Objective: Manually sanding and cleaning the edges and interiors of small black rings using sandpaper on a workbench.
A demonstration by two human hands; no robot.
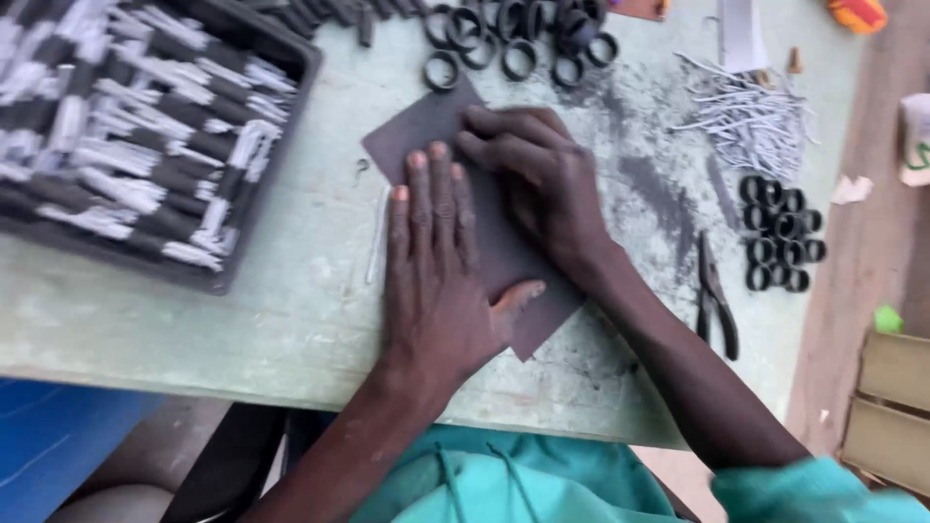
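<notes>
Sheet: a dark grey rectangular abrasive sheet point(484, 242) is laid flat on the pale green worktable point(291, 310).
Left hand point(436, 261): pressed flat on the sheet, fingers straight and together.
Right hand point(538, 179): laid palm-down on the sheet, fingers together, curled slightly.
Nearby: black rubber rings point(780, 232) and dark pliers point(715, 295) are seen to the right.

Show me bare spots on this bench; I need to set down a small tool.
Free: the near strip of the table between the dark tray and the left hand, and the patch between the right hand and the pliers. Crowded: black rings at the far edge, metal pins and a ring cluster on the right.
</notes>
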